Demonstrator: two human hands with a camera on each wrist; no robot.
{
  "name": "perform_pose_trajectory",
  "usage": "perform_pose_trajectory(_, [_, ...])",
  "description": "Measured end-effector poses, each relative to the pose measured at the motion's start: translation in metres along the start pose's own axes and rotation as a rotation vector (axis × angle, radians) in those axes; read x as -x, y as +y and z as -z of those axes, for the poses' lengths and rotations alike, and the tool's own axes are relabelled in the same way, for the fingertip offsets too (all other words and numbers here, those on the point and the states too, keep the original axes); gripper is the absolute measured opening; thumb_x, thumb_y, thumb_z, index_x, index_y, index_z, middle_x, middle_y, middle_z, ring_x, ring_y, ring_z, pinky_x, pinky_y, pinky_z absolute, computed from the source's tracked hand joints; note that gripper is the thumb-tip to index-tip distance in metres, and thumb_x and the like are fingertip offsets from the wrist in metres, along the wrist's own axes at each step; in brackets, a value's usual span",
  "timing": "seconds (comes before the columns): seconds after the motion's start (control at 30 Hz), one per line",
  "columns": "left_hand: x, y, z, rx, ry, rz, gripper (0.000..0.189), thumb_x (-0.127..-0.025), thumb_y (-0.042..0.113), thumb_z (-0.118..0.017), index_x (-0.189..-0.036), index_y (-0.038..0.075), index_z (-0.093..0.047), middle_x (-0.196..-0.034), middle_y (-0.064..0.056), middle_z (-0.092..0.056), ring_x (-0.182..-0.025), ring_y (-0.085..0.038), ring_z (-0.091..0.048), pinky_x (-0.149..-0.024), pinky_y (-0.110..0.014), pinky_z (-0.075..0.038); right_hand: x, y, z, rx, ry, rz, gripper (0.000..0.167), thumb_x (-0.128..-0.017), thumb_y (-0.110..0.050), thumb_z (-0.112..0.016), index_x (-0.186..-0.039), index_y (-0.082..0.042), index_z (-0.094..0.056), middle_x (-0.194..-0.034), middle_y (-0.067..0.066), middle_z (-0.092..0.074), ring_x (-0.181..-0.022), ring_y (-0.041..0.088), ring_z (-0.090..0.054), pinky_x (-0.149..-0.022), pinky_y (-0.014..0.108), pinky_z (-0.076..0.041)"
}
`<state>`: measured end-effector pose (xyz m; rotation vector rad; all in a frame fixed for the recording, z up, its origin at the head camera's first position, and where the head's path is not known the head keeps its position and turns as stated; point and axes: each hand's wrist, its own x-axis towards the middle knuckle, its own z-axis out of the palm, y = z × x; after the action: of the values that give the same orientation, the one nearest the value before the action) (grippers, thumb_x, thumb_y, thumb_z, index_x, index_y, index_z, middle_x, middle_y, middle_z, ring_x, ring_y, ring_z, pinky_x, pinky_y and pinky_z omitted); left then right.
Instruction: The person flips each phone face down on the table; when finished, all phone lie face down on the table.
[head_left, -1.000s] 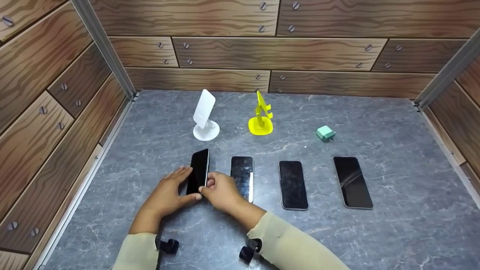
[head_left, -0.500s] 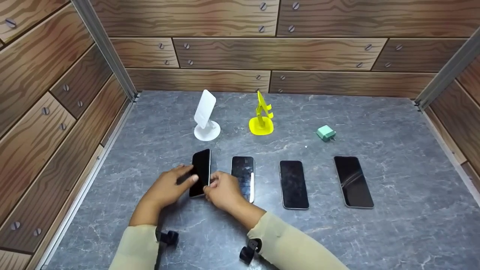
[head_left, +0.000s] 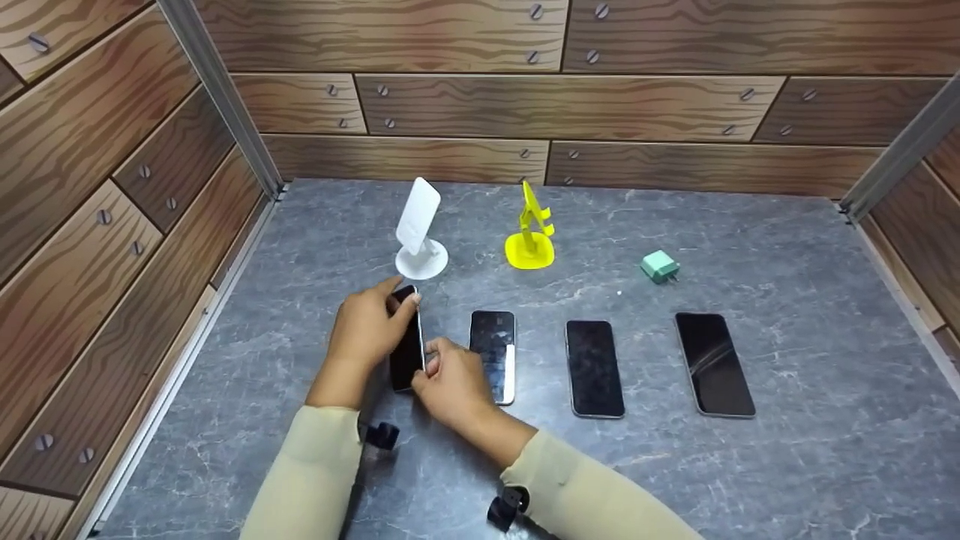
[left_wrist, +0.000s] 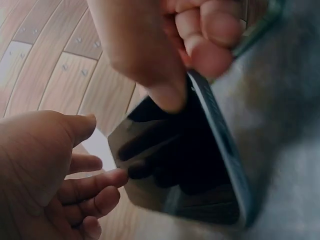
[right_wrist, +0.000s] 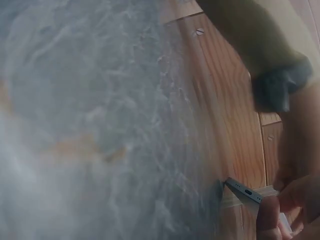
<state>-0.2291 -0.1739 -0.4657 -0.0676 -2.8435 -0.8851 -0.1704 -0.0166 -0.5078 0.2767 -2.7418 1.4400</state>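
A black-screened smartphone [head_left: 407,352] lies tilted up off the grey tabletop at the left of the row. Its lower right edge is pinched between the thumb and fingers of my right hand [head_left: 454,382]. My left hand [head_left: 364,322] reaches over the far end, thumb across the upper right of the screen. In the left wrist view, the left hand [left_wrist: 30,160] has its thumb apart and fingertips right at the edge of the phone [left_wrist: 200,165]. The right wrist view shows the phone's port end [right_wrist: 245,192] beside fingers.
Three more phones lie flat to the right: the nearest [head_left: 493,349], a middle one [head_left: 595,367] and a far one [head_left: 715,364]. Behind are a white phone stand [head_left: 418,217], a yellow stand [head_left: 530,236] and a mint-green charger plug [head_left: 660,266]. Wood-patterned walls enclose the tabletop [head_left: 825,322].
My left hand has moved forward from the phone's left side to its far end. The right hand keeps its pinch on the lower right edge. The head view has shifted slightly.
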Motion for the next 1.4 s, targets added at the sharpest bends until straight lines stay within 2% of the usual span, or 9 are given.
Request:
perform_pose_trajectory(0.07, [-0.002,0.005,0.001,-0.041,0.011,-0.021,0.056,-0.105,0.047,-0.070,-0.146,0.010,-0.070,-0.099,-0.011,-0.081,-0.097,-0.037,-0.074,-0.090,-0.056,-0.058,0.002,0.000,-0.001,0.017,0.012,0.024,0.028,-0.086,-0.010,-0.079,-0.114,-0.006,-0.075,-0.076,-0.009,-0.068,-0.072,0.007,-0.060,-0.074,0.030,-0.056])
perform_pose_trajectory(0.17, [-0.006,0.010,0.003,-0.130,0.022,-0.065,0.046,-0.104,0.045,-0.072,-0.133,0.009,-0.077,-0.106,-0.018,-0.081,-0.102,-0.044,-0.076,-0.089,-0.061,-0.058,0.004,-0.001,-0.002,0.031,0.028,0.054,0.029,-0.086,-0.009,-0.079,-0.115,-0.006,-0.075,-0.078,-0.009,-0.069,-0.073,0.008,-0.062,-0.075,0.030,-0.056])
perform_pose_trajectory(0.3, [-0.010,0.018,0.004,-0.212,0.025,-0.105,0.034,-0.103,0.038,-0.074,-0.113,0.007,-0.080,-0.102,-0.023,-0.080,-0.096,-0.048,-0.076,-0.081,-0.064,-0.058,0.005,0.000,-0.003,0.052,0.053,0.076,0.029,-0.085,-0.009,-0.079,-0.114,-0.007,-0.075,-0.079,-0.008,-0.070,-0.074,0.009,-0.066,-0.075,0.031,-0.057])
perform_pose_trajectory(0.5, [-0.014,0.024,0.005,-0.219,0.046,-0.112,0.025,-0.098,0.025,-0.074,-0.090,0.002,-0.076,-0.087,-0.023,-0.078,-0.084,-0.049,-0.075,-0.074,-0.062,-0.058,0.005,-0.001,-0.004,0.036,0.062,0.103,0.027,-0.085,-0.007,-0.077,-0.113,-0.006,-0.074,-0.082,-0.004,-0.070,-0.074,0.010,-0.068,-0.073,0.028,-0.057])
perform_pose_trajectory(0.83, [-0.013,0.019,0.008,-0.247,0.093,-0.147,0.021,-0.092,0.017,-0.068,-0.074,0.007,-0.064,-0.078,-0.021,-0.074,-0.075,-0.049,-0.071,-0.072,-0.062,-0.057,0.005,0.000,-0.007,-0.069,-0.013,0.142,0.026,-0.088,-0.004,-0.078,-0.114,-0.001,-0.073,-0.087,-0.001,-0.068,-0.072,0.004,-0.063,-0.070,0.019,-0.054])
perform_pose_trajectory(1.0, [-0.010,0.018,0.011,-0.226,0.093,-0.122,0.021,-0.091,0.017,-0.072,-0.074,0.009,-0.062,-0.078,-0.019,-0.074,-0.074,-0.046,-0.070,-0.071,-0.061,-0.055,0.005,0.001,-0.007,-0.101,-0.080,0.159,0.026,-0.092,-0.010,-0.079,-0.117,-0.002,-0.075,-0.094,0.002,-0.074,-0.075,0.002,-0.063,-0.073,0.020,-0.056])
perform_pose_trajectory(1.17, [-0.007,0.011,0.014,-0.204,0.119,-0.140,0.015,-0.094,0.015,-0.070,-0.082,0.005,-0.068,-0.082,-0.022,-0.076,-0.079,-0.050,-0.072,-0.072,-0.062,-0.055,0.009,0.005,-0.009,-0.138,-0.167,0.165,0.038,-0.096,-0.019,-0.081,-0.130,-0.003,-0.074,-0.111,0.009,-0.079,-0.085,0.011,-0.074,-0.081,0.024,-0.060])
perform_pose_trajectory(1.27, [-0.006,0.005,0.014,-0.196,0.141,-0.151,0.013,-0.094,0.011,-0.067,-0.088,0.001,-0.073,-0.084,-0.024,-0.077,-0.081,-0.052,-0.074,-0.073,-0.063,-0.057,0.010,0.005,-0.010,-0.135,-0.204,0.170,0.046,-0.097,-0.023,-0.081,-0.136,-0.001,-0.072,-0.120,0.013,-0.079,-0.093,0.018,-0.078,-0.086,0.026,-0.062])
perform_pose_trajectory(1.4, [-0.004,-0.002,0.015,-0.159,0.137,-0.125,0.022,-0.097,0.009,-0.064,-0.105,-0.002,-0.080,-0.093,-0.024,-0.080,-0.087,-0.050,-0.076,-0.077,-0.062,-0.060,0.010,0.006,-0.010,-0.098,-0.205,0.175,0.053,-0.095,-0.025,-0.083,-0.139,0.001,-0.069,-0.122,0.013,-0.080,-0.088,0.011,-0.076,-0.085,0.026,-0.061])
